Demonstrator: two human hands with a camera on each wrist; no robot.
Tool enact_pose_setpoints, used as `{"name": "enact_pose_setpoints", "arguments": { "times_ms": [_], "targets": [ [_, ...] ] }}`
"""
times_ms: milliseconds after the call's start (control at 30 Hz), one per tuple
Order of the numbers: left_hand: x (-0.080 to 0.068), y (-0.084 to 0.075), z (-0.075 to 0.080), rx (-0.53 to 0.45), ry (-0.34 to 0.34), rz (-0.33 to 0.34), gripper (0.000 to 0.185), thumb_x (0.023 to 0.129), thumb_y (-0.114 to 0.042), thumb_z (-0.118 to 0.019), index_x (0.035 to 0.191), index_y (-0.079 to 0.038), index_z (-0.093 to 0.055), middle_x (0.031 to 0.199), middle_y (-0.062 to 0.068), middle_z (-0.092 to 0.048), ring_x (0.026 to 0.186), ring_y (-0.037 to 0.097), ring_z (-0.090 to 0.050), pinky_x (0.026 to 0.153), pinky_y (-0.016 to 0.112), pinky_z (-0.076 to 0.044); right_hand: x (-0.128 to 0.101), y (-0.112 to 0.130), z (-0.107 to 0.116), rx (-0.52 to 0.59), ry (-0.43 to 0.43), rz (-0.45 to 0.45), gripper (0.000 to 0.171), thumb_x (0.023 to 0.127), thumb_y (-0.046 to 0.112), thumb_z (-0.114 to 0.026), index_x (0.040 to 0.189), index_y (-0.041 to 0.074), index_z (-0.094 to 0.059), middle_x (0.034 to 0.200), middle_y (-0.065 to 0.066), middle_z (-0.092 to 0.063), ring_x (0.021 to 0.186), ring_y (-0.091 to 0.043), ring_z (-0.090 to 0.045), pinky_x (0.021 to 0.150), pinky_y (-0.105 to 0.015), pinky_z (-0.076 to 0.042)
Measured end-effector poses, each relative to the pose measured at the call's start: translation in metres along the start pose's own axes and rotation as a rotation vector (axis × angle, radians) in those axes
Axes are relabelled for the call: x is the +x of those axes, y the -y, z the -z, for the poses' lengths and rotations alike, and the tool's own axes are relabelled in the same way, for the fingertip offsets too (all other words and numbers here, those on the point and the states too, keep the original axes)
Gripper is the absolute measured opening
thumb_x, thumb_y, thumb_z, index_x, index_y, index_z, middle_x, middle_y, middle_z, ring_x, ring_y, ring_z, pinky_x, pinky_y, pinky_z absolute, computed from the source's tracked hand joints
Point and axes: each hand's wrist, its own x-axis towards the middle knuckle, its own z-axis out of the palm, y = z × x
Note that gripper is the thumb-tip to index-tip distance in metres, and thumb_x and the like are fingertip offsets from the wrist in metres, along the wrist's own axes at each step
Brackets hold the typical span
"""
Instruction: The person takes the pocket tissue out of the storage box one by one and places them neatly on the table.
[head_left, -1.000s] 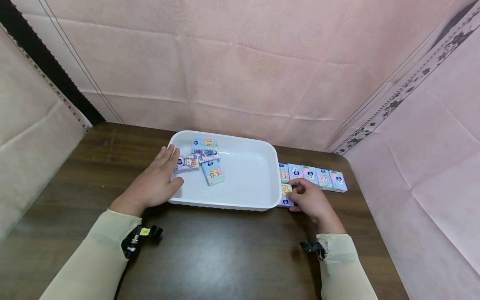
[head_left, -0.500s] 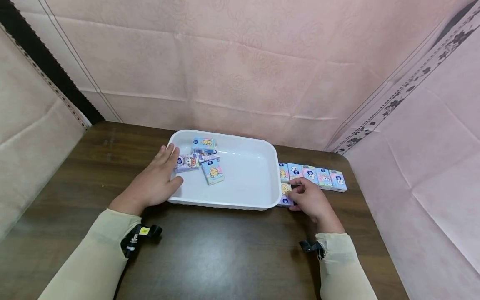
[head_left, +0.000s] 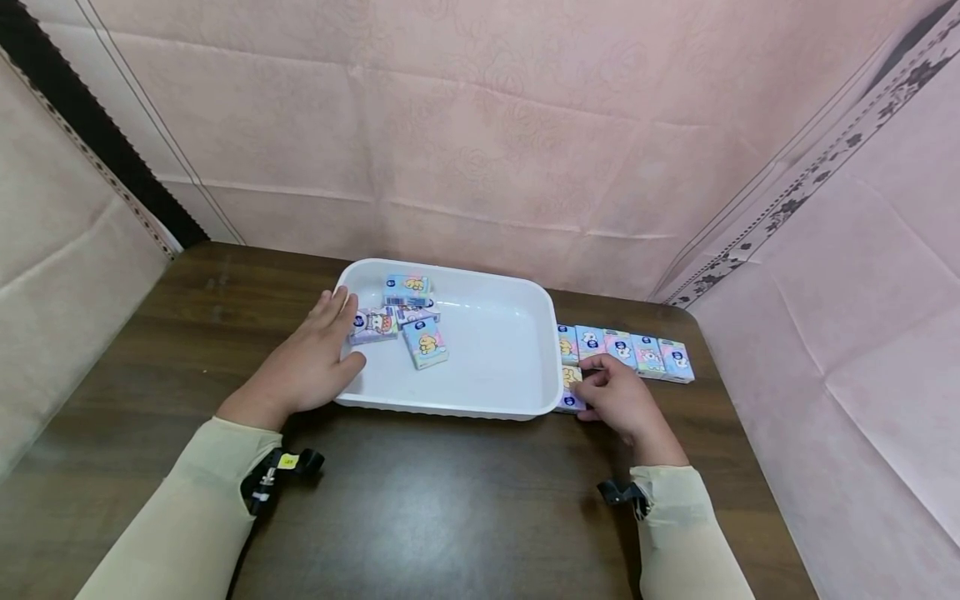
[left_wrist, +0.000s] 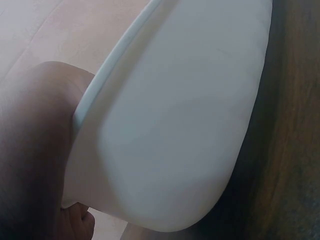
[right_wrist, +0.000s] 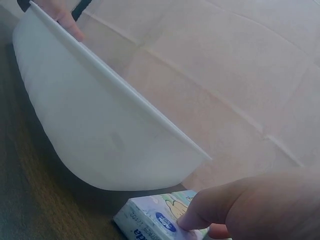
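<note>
My left hand (head_left: 315, 358) lies over the left rim of a white plastic tray (head_left: 495, 350), fingers straight and thumb spread. Inside the tray's left part sit several small pocket tissue packs (head_left: 425, 342) with cartoon prints. Just outside the tray's right end, my right hand (head_left: 618, 400) grips a tissue pack (head_left: 570, 400) between thumb and fingers. In the right wrist view that tissue pack (right_wrist: 155, 215) lies on the table with a fingertip on its printed top, close under the tray's overhanging rim. The left wrist view shows mainly the tray's outer wall (left_wrist: 175, 125).
A row of tissue packs (head_left: 648, 357) runs rightward from the tray's far right corner, side by side on the dark wooden table (head_left: 420, 500). Pink cloth (head_left: 487, 150) hangs behind the table and along both sides.
</note>
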Motion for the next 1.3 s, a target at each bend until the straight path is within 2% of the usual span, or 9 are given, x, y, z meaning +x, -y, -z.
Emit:
{"name": "enact_pose_setpoints", "arguments": {
  "times_ms": [467, 667, 767, 867, 1033, 1300],
  "targets": [
    [0.001, 0.001, -0.001, -0.008, -0.007, 0.017, 0.092, 0.113, -0.043, -0.054, 0.181, -0.011, -0.001, 0.191, 0.006, 0.011, 0.178, 0.036, 0.011, 0.139, 0.072, -0.012, 0.001, -0.001, 0.005, -0.068, 0.004, 0.025, 0.054, 0.106, 0.037, -0.079, 0.148, 0.012, -0.059, 0.119, -0.017, -0.069, 0.094, -0.029, -0.074, 0.083, -0.036, -0.07],
    [0.001, 0.0, -0.001, -0.011, -0.007, 0.016, 0.091, 0.113, -0.042, -0.054, 0.181, -0.01, -0.002, 0.191, 0.008, 0.01, 0.178, 0.036, 0.011, 0.139, 0.072, -0.012, -0.004, 0.004, 0.007, -0.175, -0.009, 0.024, 0.052, 0.106, 0.041, -0.079, 0.146, 0.014, -0.061, 0.115, -0.015, -0.071, 0.091, -0.029, -0.071, 0.078, -0.035, -0.067],
    [0.0, 0.001, -0.001, -0.009, -0.007, 0.017, 0.091, 0.113, -0.042, -0.054, 0.181, -0.01, -0.002, 0.191, 0.008, 0.01, 0.178, 0.037, 0.011, 0.139, 0.072, -0.012, -0.01, 0.01, 0.011, -0.285, -0.039, 0.049, 0.05, 0.106, 0.045, -0.077, 0.144, 0.016, -0.063, 0.112, -0.013, -0.071, 0.091, -0.028, -0.068, 0.073, -0.034, -0.062],
    [0.0, 0.001, -0.001, -0.003, -0.005, 0.017, 0.091, 0.113, -0.042, -0.053, 0.181, -0.01, -0.002, 0.191, 0.008, 0.01, 0.178, 0.037, 0.011, 0.139, 0.073, -0.013, -0.021, 0.02, 0.016, -0.345, -0.068, 0.072, 0.049, 0.106, 0.047, -0.076, 0.144, 0.019, -0.064, 0.114, -0.013, -0.072, 0.096, -0.03, -0.065, 0.074, -0.034, -0.058],
    [0.0, 0.002, -0.002, -0.001, -0.007, 0.009, 0.091, 0.114, -0.043, -0.053, 0.181, -0.009, -0.002, 0.191, 0.01, 0.009, 0.178, 0.038, 0.01, 0.139, 0.073, -0.013, -0.04, 0.038, 0.016, -0.343, -0.075, 0.118, 0.049, 0.106, 0.045, -0.077, 0.145, 0.018, -0.065, 0.121, -0.012, -0.074, 0.102, -0.031, -0.067, 0.077, -0.035, -0.059],
    [0.001, 0.004, -0.003, 0.007, -0.014, 0.001, 0.09, 0.114, -0.043, -0.053, 0.181, -0.01, -0.002, 0.191, 0.009, 0.009, 0.178, 0.037, 0.011, 0.139, 0.071, -0.013, -0.056, 0.059, 0.004, -0.364, -0.067, 0.256, 0.043, 0.105, 0.04, -0.08, 0.138, 0.015, -0.07, 0.117, -0.009, -0.077, 0.095, -0.026, -0.068, 0.075, -0.034, -0.06]
  ]
}}
